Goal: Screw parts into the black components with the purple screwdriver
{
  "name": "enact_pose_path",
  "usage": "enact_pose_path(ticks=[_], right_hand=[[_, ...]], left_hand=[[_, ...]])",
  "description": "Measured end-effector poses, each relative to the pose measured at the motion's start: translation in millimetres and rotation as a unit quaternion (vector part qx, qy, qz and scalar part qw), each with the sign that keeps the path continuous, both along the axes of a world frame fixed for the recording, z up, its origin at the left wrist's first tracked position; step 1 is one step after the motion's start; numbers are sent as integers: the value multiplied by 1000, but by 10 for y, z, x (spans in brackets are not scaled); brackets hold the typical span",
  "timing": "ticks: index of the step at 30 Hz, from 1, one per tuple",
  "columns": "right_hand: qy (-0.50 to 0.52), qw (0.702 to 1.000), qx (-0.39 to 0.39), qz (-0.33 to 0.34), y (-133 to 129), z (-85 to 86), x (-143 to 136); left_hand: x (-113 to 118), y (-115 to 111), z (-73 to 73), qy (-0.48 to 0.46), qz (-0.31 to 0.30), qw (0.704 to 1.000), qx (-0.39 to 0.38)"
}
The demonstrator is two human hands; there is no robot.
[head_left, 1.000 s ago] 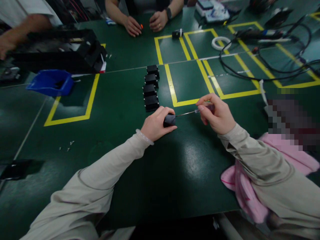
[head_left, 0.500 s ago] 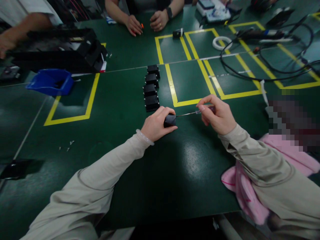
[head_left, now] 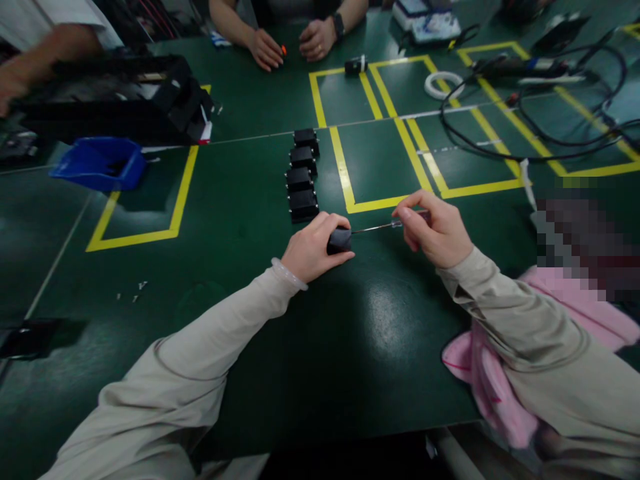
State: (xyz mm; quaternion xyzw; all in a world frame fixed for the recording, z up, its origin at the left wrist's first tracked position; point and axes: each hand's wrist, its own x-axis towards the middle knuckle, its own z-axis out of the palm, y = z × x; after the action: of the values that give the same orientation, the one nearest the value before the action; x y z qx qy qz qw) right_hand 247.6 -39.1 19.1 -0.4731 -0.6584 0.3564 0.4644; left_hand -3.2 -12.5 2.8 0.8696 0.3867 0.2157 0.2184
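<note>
Your left hand (head_left: 309, 250) grips a small dark block (head_left: 341, 239) between curled fingers above and thumb below, at the near end of a row of similar black blocks (head_left: 299, 178) on the green table (head_left: 280, 373). The block's exposed face appears matt and dark grey, its body black; your hand covers its left part, so any markings there cannot be read. Your right hand's fingers close round a screwdriver (head_left: 373, 229) with a thin, straight, silvery shaft and a partly hidden handle, clear at its front. Its tip meets the block's right end; seating depth cannot be told.
</note>
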Motion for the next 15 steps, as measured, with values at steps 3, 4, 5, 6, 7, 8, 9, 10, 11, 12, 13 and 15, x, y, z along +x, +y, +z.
enact_pose_path(ticks=[3,4,5,6,7,8,9,10,11,12,13,15], right_hand=[[1,1000,5,3,-7,9,-2],[2,1000,8,5,-9,11,-2],[1,1000,9,6,-11,13,-1],[1,1000,9,8,-11,14,1],[-1,1000,7,7,-11,14,2],[-3,1000,3,5,-10,14,3],[-6,1000,0,2,-8,13,4],[-10,1000,-3,0,-7,14,4],[-12,1000,-4,-2,-6,15,3],[-12,1000,-5,-2,-5,18,2],[-9,1000,-4,1,-6,22,0],[-1,1000,-1,6,-11,32,-1]], left_hand=[[-2,3,-5,0,-1,1000,-1],[-2,3,-5,0,-1,1000,-1],[-2,3,-4,-1,-1,1000,-1],[-2,2,-2,-1,-1,1000,-1],[-2,1,0,-2,-1,1000,-1],[-1,0,3,-3,-1,1000,-1],[0,-1,6,-3,-1,1000,-2],[0,-2,9,-3,0,1000,-2],[1,-3,11,-2,0,1000,-3],[1,-3,12,-2,0,1000,-3],[1,-3,12,-1,-1,1000,-3],[1,-2,12,-2,-1,1000,-2]])
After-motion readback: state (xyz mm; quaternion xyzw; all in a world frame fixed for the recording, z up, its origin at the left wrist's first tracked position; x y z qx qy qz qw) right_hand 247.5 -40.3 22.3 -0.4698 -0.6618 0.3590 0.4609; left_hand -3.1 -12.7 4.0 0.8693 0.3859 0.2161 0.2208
